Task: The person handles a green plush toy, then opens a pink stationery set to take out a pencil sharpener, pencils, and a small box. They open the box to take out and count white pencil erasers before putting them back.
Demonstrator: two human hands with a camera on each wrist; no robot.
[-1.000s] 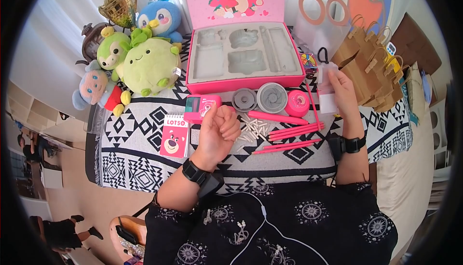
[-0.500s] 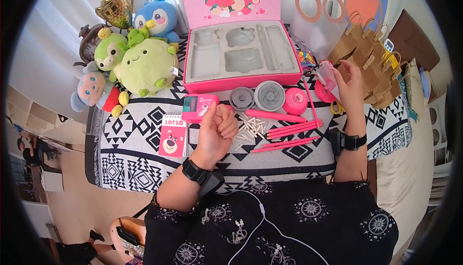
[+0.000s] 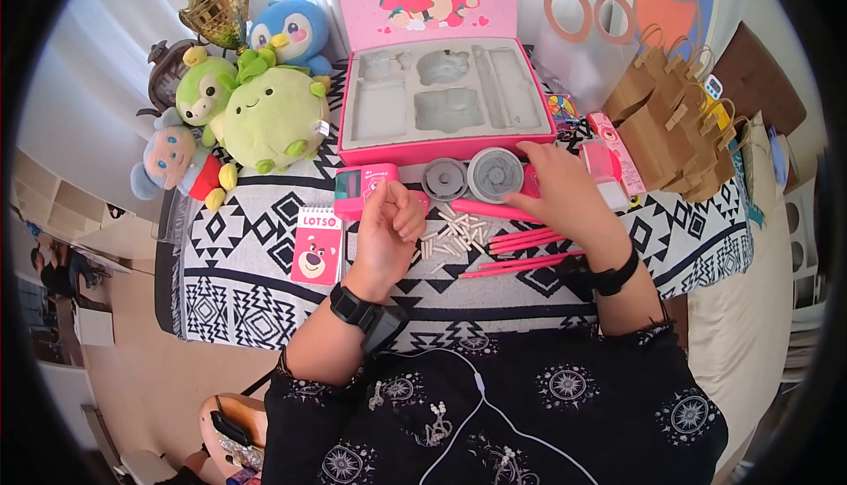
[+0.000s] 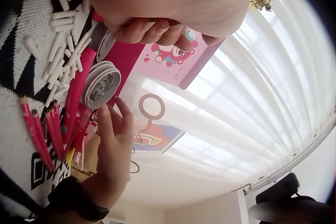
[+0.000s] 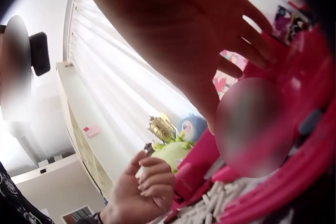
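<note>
My right hand (image 3: 569, 189) hovers palm down with spread fingers over a mostly covered pink round piece (image 3: 531, 181). Its fingertips come right to the rim of a grey round piece with swirling vanes (image 3: 497, 175), also visible as the grey disc (image 4: 102, 88) in the left wrist view. Loosely curled and holding nothing, my left hand (image 3: 388, 229) is raised in front of a pink device with a teal window (image 3: 353, 187). White short sticks (image 3: 459, 233) and pink pencils (image 3: 520, 263) lie between the hands. A second grey round part (image 3: 445, 180) sits beside the vaned one.
Behind stands an open pink box (image 3: 450, 151) with a moulded grey insert. To the right are a clear-and-pink case (image 3: 603, 165), a slim pink box (image 3: 615, 145) and paper bags (image 3: 675, 123). At left are plush toys (image 3: 275, 119) and a LOTSO notepad (image 3: 318, 251).
My right hand has let go of the clear-and-pink case, which now lies by the paper bags, and has moved left to the round pieces. My left hand stays nearly still.
</note>
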